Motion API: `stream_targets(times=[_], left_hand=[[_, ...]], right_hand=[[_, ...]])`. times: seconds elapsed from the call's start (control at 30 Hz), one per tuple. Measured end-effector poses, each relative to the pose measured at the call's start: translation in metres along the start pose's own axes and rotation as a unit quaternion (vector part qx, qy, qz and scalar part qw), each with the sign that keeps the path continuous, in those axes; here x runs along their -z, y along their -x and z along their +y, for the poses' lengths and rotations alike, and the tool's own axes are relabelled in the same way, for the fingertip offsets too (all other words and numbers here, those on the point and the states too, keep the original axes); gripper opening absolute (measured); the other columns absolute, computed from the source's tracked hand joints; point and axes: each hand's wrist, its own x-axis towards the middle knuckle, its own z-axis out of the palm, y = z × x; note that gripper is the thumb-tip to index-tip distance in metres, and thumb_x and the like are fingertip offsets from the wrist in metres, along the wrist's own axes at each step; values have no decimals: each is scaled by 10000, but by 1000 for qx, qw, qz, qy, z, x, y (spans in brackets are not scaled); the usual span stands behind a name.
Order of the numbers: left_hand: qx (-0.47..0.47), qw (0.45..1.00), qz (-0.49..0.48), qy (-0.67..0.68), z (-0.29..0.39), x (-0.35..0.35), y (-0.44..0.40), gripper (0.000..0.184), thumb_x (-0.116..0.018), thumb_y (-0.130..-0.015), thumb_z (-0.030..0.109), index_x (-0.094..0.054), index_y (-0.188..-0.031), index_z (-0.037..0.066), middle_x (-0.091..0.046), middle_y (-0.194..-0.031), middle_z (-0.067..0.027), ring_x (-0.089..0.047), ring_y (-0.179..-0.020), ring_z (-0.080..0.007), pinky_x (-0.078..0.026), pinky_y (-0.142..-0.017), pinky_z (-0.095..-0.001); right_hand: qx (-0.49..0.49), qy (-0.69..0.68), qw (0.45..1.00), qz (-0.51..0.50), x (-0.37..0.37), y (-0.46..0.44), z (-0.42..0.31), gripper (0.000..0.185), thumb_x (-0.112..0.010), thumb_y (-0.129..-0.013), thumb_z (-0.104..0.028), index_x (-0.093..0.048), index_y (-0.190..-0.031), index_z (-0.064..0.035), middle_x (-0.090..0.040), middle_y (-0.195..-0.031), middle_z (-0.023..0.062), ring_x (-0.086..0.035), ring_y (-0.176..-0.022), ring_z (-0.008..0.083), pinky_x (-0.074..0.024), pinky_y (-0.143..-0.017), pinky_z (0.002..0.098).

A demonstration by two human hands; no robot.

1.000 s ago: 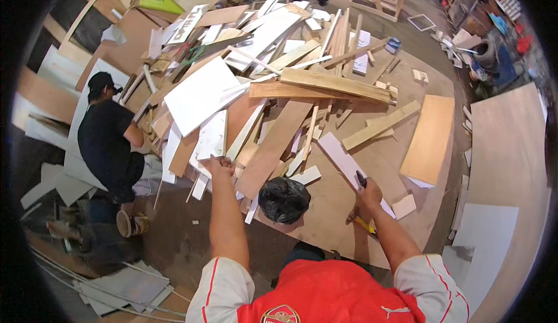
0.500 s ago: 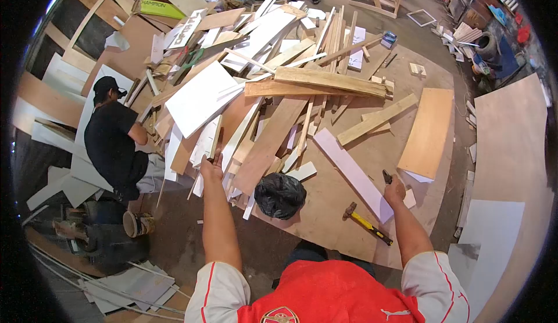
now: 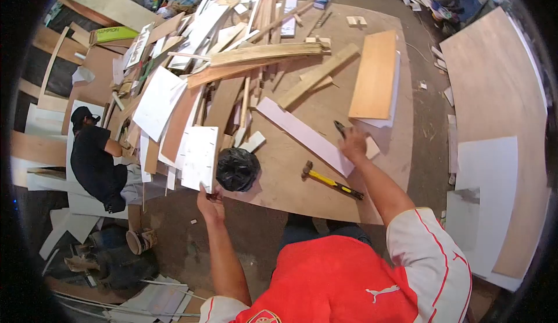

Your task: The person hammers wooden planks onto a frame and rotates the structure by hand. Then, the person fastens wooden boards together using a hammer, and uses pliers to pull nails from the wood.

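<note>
The bag sits between the held board, left, and the hammer, right — a plank lies behind the hammer.

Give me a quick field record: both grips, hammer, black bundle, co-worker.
Left grip: holds white board at its near edge
Right grip: holds small dark object, type unclear
Hammer: lying on work surface, unheld
Black bundle: just right of white board
Co-worker: left of wood pile
</note>
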Motion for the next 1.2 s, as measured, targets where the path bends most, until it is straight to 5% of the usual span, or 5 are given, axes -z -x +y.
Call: stream_targets(times=[0.4, 0.57, 0.7, 0.97, 1.2], left_hand=[[50, 987, -82, -128, -122, 12, 145, 351, -579, -1064, 282, -572, -1222, -31, -729, -1042, -162, -754, -796, -246, -671, -664, -394], [86, 977, -130, -148, -146, 28, 169, 399, -587, -1062, 289, -549, -1281, -42, -719, -1084, -149, -746, -832, -249, -673, -711, -405], [135, 964, -164, -162, -161, 56, 162, 391, -572, -1071, 287, -550, -1291, -36, -711, -1110, -142, -737, -846, -240, -668, -752, -426], [182, 937, -211, -212, -178, 51, 130, 545, -604, -1040, 427, -506, -1311, -35, -693, -1115, -148, -737, -859, -280, -623, -755, -446], [228, 921, -257, -182, -220, 28, 101, 460, -583, -1058, 420, -536, -1289, 25, -714, -995, -92, -737, -799, -221, -562, -649, -344]], right_hand=[[103, 185, 977, -6, 15, 71, 7, 671, -670, -939, -344, -449, -1533, -123, -604, -1279, 170, -506, -1305, 332, -372, -1122, 491], [61, 28, 965, -254, 21, 88, -1, 772, -716, -887, -422, -441, -1519, -75, -471, -1511, 205, -395, -1431, 346, -371, -1142, 509], [64, 59, 996, -37, -1, 106, 0, 874, -775, -845, -374, -376, -1565, -80, -383, -1572, 230, -352, -1468, 378, -333, -1189, 535], [75, 19, 997, 5, -32, 112, 6, 580, -645, -853, -77, -593, -1418, -197, -567, -1387, 175, -536, -1265, 372, -469, -1019, 467], [46, 17, 999, -13, -18, 174, -6, 565, -676, -879, -182, -581, -1436, -200, -555, -1411, 179, -513, -1304, 366, -451, -1039, 470]])
